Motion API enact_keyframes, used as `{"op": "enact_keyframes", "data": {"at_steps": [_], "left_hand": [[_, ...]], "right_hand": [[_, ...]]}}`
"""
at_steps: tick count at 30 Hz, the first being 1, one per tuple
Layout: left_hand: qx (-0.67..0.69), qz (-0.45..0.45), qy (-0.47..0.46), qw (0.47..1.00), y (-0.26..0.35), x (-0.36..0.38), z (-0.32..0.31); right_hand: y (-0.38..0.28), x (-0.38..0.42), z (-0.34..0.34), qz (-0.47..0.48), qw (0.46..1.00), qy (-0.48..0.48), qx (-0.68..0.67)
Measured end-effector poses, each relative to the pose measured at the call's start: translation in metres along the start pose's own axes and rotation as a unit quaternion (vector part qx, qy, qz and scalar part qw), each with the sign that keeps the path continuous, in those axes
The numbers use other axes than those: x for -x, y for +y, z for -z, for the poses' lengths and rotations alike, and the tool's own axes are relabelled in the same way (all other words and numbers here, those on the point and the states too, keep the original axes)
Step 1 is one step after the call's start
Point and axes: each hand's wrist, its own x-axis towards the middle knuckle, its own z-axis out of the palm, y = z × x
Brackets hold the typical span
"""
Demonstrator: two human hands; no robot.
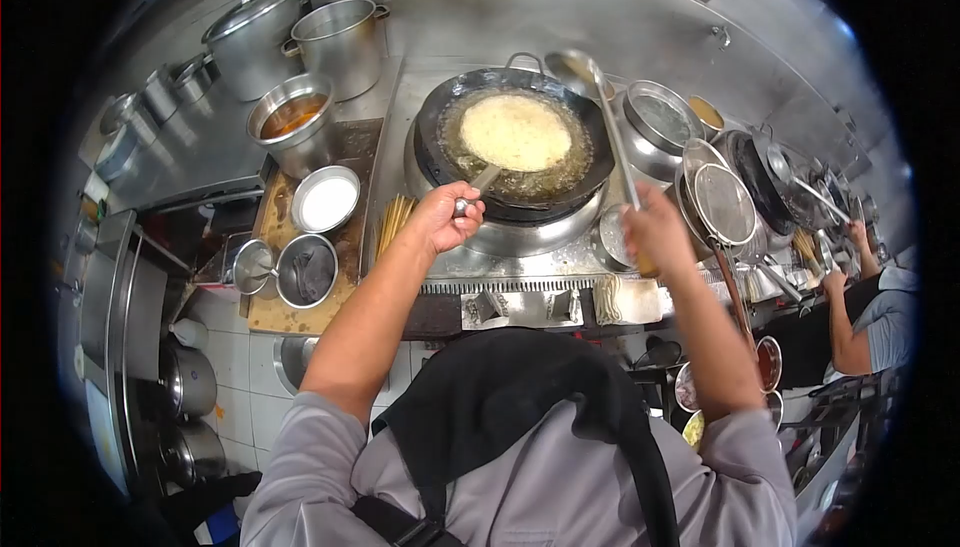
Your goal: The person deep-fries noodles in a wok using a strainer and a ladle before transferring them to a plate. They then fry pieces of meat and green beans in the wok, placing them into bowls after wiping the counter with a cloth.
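A black wok (pixel 432 117) of bubbling oil sits on the stove, with a round pale-yellow frying food (pixel 514 133) floating in it. My left hand (pixel 449 217) is closed around the handle of a metal utensil (pixel 485 179), whose flat end reaches the near edge of the food. My right hand (pixel 658 231), blurred, grips the long handle of a ladle (pixel 574 71); its bowl is raised over the wok's back right rim.
Left of the stove are a pot of orange liquid (pixel 294 125), a bowl of white stuff (pixel 326 200) and tall pots (pixel 340 47). To the right are a steel pot (pixel 662 117), strainers (pixel 724 205) and a folded cloth (pixel 627 300). A co-worker (pixel 870 322) stands at far right.
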Motion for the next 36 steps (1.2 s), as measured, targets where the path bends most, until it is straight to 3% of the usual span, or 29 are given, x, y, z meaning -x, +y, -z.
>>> {"op": "enact_keyframes", "data": {"at_steps": [4,9,24,28,32,36], "left_hand": [[0.017,0.006,0.004,1.000,0.000,-0.003,0.002],[0.004,-0.004,0.014,1.000,-0.002,-0.001,0.001],[0.037,0.020,0.010,0.999,0.001,-0.003,0.005],[0.039,0.016,0.008,0.999,0.000,-0.003,0.005],[0.051,0.014,0.008,0.999,0.000,0.000,0.000],[0.048,0.017,-0.001,0.999,0.000,-0.002,0.004]], "right_hand": [[0.053,-0.001,-0.029,-0.009,0.995,-0.002,-0.103],[0.058,-0.012,-0.028,-0.017,0.989,-0.011,-0.144],[0.065,-0.052,-0.007,0.014,1.000,-0.027,-0.002],[0.058,-0.049,0.011,0.033,0.989,-0.016,0.145],[0.038,0.001,0.047,0.071,0.933,0.013,0.353],[0.021,0.056,0.068,-0.020,0.977,-0.027,0.211]]}}
